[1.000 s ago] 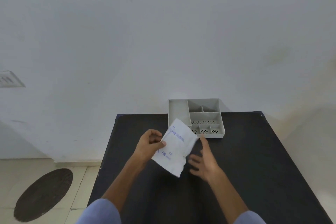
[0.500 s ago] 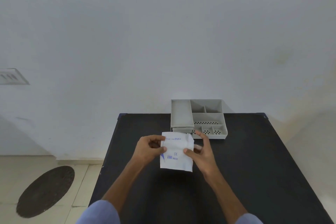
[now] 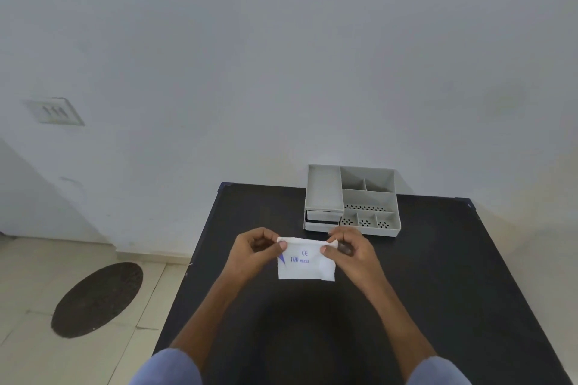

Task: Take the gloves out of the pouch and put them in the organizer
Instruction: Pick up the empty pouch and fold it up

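The person holds a white pouch (image 3: 305,259) up over the black table (image 3: 438,259), just in front of the grey organizer (image 3: 352,198). The left hand (image 3: 255,248) pinches the pouch's upper left corner, thumb on the printed face and fingers curled behind. The right hand (image 3: 350,248) pinches the upper right corner in the same way, fingers closed tight on the top edge. The pouch hangs flat between the two hands, its blue print facing the camera. No gloves show outside it, and the organizer's compartments hold none.
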